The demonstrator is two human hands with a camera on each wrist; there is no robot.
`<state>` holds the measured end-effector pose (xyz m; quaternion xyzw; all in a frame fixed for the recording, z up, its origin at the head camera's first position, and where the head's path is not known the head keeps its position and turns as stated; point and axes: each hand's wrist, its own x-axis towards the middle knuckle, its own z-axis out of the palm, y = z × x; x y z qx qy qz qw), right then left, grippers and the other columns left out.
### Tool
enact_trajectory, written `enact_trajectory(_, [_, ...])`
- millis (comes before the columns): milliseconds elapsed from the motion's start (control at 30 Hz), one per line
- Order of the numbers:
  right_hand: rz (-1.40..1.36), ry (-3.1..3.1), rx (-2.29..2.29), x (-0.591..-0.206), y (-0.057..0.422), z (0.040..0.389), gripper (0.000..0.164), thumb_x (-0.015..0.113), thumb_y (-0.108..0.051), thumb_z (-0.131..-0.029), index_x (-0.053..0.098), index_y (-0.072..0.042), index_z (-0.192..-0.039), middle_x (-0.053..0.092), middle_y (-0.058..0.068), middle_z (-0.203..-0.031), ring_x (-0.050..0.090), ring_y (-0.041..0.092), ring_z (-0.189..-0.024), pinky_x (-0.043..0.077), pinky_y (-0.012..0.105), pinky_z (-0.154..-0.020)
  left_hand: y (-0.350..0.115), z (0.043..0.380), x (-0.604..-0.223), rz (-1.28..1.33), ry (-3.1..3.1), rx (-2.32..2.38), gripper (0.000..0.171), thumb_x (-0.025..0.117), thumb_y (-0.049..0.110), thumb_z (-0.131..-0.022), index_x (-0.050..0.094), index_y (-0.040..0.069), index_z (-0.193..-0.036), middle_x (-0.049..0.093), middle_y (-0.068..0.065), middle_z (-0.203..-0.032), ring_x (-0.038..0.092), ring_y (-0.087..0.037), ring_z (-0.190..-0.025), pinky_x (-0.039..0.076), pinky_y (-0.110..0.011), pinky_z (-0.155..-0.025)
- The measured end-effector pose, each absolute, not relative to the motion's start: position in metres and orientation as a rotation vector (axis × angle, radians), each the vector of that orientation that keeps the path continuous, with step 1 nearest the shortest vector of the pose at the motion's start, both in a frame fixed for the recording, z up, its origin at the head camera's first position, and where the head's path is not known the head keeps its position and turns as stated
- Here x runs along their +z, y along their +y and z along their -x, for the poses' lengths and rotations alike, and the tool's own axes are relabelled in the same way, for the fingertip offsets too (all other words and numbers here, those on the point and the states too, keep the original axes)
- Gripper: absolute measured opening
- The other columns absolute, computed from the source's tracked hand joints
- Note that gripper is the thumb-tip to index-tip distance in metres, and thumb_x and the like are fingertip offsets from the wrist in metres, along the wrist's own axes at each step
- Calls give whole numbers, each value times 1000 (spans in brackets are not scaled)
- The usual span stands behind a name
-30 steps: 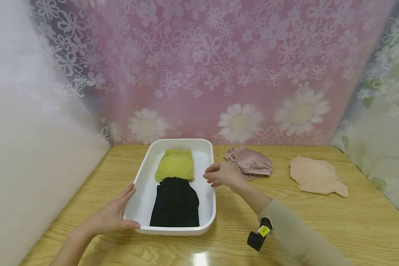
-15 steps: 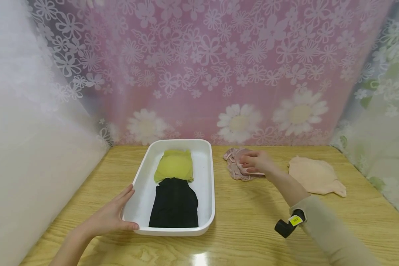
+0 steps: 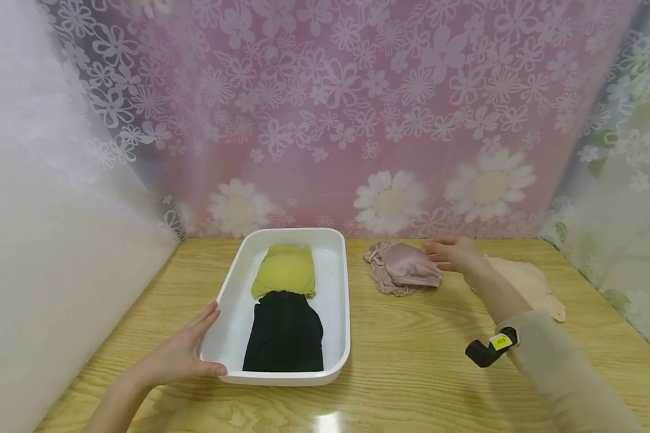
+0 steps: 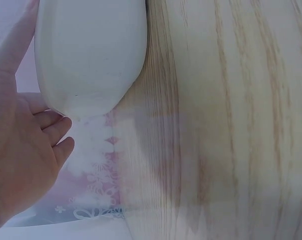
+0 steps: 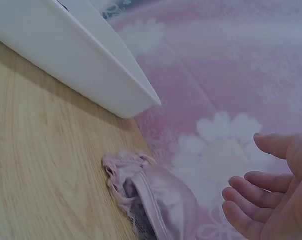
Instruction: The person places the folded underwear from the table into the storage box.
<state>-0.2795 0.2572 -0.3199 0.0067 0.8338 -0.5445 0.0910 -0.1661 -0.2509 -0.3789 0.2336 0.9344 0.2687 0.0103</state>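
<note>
Right hand (image 3: 457, 255): we held nothing, fingers relaxed.
Mauve satin bra (image 3: 408, 264): lay nearer this hand, eight o'clock from its fingertips, long axis ten-to-four.
Left hand (image 3: 179, 353): fingers relaxed, we touched the white tray (image 3: 333, 285) at seven o'clock.

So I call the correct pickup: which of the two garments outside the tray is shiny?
The pink garment, between the tray and the peach garment. Its smooth cup has a satiny sheen, while the peach one looks matte.
</note>
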Motion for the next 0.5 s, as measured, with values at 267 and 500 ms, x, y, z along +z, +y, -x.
enact_trajectory(267, [-58,2512,-1623,-326,277,291,69,46,-37,-96,23,9,-143,34,31,-139,38,40,-126,38,42,-98,-252,166,-379,-742,2917,848,109,80,46,-64,28,-16,-137,20,-29,-146,25,-49,-129,29,-59,-97])
enact_trajectory(500, [-115,2560,-1638,-339,286,302,74,48,-43,-94,26,10,-141,32,32,-140,35,43,-126,36,46,-100,-252,166,-381,-757,2924,841,108,80,46,-65,28,-16,-137,21,-29,-147,25,-48,-130,29,-60,-97])
